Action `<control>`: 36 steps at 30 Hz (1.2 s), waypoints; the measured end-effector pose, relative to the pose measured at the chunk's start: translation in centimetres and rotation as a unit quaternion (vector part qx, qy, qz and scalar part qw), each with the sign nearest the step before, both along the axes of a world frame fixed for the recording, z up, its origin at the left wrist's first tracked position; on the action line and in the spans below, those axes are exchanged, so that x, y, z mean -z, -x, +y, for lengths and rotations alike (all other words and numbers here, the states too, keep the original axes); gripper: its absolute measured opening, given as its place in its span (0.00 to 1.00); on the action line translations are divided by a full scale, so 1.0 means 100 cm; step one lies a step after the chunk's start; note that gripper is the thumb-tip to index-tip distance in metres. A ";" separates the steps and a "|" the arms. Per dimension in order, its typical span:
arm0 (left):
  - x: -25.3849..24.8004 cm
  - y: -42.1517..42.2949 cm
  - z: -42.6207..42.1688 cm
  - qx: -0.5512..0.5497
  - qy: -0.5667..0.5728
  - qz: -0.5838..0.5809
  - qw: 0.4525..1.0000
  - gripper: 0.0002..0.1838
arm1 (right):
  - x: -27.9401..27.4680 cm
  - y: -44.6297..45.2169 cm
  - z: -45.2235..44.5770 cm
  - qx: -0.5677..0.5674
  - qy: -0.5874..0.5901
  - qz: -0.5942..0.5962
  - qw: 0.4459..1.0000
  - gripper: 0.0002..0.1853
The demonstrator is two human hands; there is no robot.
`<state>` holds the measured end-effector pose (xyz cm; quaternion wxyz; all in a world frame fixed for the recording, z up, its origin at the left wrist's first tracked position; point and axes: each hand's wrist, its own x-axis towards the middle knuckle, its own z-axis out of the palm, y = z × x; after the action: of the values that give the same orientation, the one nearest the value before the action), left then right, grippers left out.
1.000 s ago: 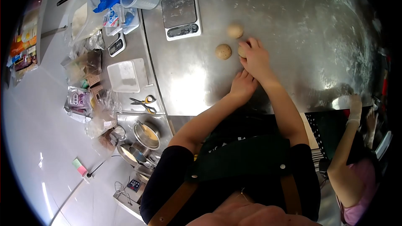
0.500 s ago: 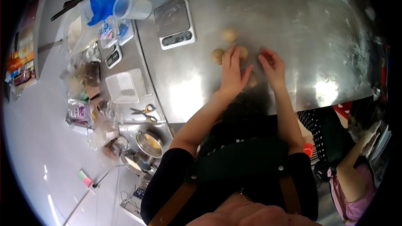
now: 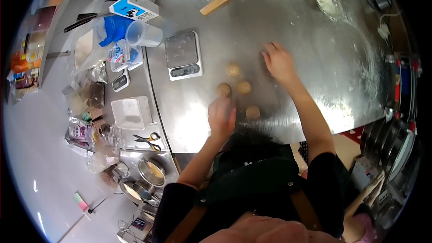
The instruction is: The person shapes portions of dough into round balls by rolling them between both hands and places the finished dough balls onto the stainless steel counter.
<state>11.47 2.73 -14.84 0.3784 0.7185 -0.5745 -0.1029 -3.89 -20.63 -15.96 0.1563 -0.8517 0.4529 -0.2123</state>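
Note:
Several round, tan dough balls lie on the steel table. The far dough ball [image 3: 233,69], the left dough ball [image 3: 223,90] and the middle dough ball [image 3: 244,87] form a loose group. Closer to my body is the near dough ball [image 3: 253,112]. My left hand [image 3: 220,116] is at the near edge of the left ball; its fingers are smeared by motion, so contact is unclear. Beyond the group to the right, my right hand [image 3: 278,63] hovers over or rests on the table, fingers loosely bent, thumb apart, with nothing visible in it.
A kitchen scale [image 3: 183,56] stands left of the dough. A wooden stick [image 3: 217,3] and a bowl of white powder [image 3: 328,3] are at the back. Scissors [image 3: 148,141], a white tray [image 3: 131,113] and a clear cup [image 3: 144,34] sit left. A co-worker's arm [image 3: 360,209] shows lower right.
My right hand has moved away from the dough, farther over the table. My left hand has drawn back leftward from the middle ball to the left one. The view has shifted, showing more of the far table.

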 end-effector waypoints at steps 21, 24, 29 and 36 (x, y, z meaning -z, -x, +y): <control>0.003 0.012 0.065 -0.153 -0.040 0.078 0.984 0.15 | 0.013 -0.096 -0.135 -0.160 0.173 0.104 0.966 0.14; 0.015 0.009 0.052 -0.093 -0.037 0.114 0.988 0.16 | 0.008 -0.006 -0.089 -0.073 0.042 -0.113 0.990 0.17; 0.029 0.029 0.030 0.042 -0.098 0.152 0.983 0.33 | 0.040 0.146 0.062 0.187 -0.368 -0.281 0.866 0.13; 0.051 0.042 0.014 0.164 -0.100 0.108 0.975 0.41 | 0.061 0.177 0.199 0.300 -0.371 -0.189 0.858 0.15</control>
<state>7.25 4.16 -19.96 0.3426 0.6336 -0.6266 -0.2977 -21.62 -0.68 -22.09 0.4719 -0.4969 0.6936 -0.2222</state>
